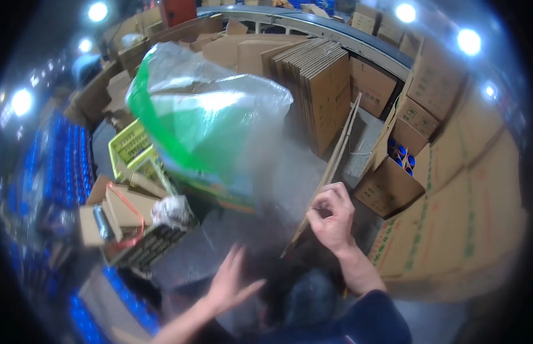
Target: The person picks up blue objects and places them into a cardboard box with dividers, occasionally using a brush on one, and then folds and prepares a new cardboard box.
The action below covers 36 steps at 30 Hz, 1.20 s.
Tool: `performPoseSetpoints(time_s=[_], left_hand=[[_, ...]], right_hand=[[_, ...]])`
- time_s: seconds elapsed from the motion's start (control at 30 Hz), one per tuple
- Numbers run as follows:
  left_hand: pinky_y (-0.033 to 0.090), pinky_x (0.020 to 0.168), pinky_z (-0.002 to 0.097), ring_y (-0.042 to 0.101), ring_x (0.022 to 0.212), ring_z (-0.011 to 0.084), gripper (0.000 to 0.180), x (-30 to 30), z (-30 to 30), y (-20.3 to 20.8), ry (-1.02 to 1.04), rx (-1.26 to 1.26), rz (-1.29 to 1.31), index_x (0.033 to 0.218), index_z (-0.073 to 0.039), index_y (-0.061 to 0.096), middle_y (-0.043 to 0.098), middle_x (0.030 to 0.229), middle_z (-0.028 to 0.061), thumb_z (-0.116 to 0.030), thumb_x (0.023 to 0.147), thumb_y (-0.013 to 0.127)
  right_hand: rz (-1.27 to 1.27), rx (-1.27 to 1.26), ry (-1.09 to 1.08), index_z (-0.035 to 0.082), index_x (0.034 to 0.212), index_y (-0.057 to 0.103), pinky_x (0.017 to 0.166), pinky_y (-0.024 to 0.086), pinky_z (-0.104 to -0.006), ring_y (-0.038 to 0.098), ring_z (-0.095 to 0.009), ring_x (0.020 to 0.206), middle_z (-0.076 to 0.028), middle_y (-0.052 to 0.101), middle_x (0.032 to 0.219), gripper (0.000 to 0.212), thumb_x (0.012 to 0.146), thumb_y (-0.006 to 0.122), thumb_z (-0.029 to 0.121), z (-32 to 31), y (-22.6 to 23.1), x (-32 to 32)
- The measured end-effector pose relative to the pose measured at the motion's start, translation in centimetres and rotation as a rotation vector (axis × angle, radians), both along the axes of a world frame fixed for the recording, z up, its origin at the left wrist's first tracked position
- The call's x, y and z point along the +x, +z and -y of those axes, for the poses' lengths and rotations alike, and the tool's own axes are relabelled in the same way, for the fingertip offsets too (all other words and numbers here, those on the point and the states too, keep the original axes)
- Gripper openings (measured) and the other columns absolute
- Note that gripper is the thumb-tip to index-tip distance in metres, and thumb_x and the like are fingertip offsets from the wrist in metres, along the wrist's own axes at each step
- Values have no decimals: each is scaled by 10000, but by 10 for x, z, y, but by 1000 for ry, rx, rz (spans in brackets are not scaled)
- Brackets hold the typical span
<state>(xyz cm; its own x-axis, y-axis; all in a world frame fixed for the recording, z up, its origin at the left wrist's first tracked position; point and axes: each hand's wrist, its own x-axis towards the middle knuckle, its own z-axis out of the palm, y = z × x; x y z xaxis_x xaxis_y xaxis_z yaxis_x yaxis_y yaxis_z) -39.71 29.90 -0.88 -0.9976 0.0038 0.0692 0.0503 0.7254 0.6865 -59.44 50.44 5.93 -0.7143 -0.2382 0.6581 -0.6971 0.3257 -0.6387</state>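
My right hand (332,218) is closed on the edge of a flattened cardboard sheet (333,163) that stands tilted on its edge. My left hand (232,281) is open with fingers spread, holding nothing, low in the view. Above and in front of it a large clear and green plastic bag (209,109) is in the air, blurred, apart from both hands.
A stack of flat cardboard boxes (318,86) stands behind the sheet. An open carton with blue-capped bottles (401,157) sits at the right beside stacked cartons (461,218). A yellow crate (129,146) and a dark crate with cardboard scraps (140,241) lie at the left.
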Motion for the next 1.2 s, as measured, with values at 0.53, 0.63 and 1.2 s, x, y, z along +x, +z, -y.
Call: performPoseSetpoints(time_s=[0.53, 0.63, 1.2], left_hand=[[516, 641, 342, 674, 721, 217, 196, 227, 19, 92, 471, 683, -859, 1005, -6, 688, 694, 847, 147, -125, 851, 720], [486, 550, 293, 593, 612, 108, 154, 244, 30, 73, 931, 1090, -1016, 860, -7, 681, 663, 751, 14, -158, 894, 689], [352, 1108, 475, 306, 1418, 325, 783, 268, 81, -96, 1336, 546, -546, 1549, -105, 159, 172, 1584, 141, -226, 934, 629]], right_hand=[[345, -270, -223, 49, 1475, 331, 1067, 399, -462, 398, -340, 1340, -160, 283, 1540, 574, 976, 576, 190, -51, -70, 200], [790, -638, 89, 64, 1538, 236, 1116, 328, -461, 334, -335, 1390, -155, 206, 1592, 685, 973, 575, 251, -8, -41, 215], [55, 568, 693, -90, 1354, 475, 931, 473, -330, 633, -228, 1061, -192, 665, 1149, 525, 884, 649, 63, 96, 136, 241]])
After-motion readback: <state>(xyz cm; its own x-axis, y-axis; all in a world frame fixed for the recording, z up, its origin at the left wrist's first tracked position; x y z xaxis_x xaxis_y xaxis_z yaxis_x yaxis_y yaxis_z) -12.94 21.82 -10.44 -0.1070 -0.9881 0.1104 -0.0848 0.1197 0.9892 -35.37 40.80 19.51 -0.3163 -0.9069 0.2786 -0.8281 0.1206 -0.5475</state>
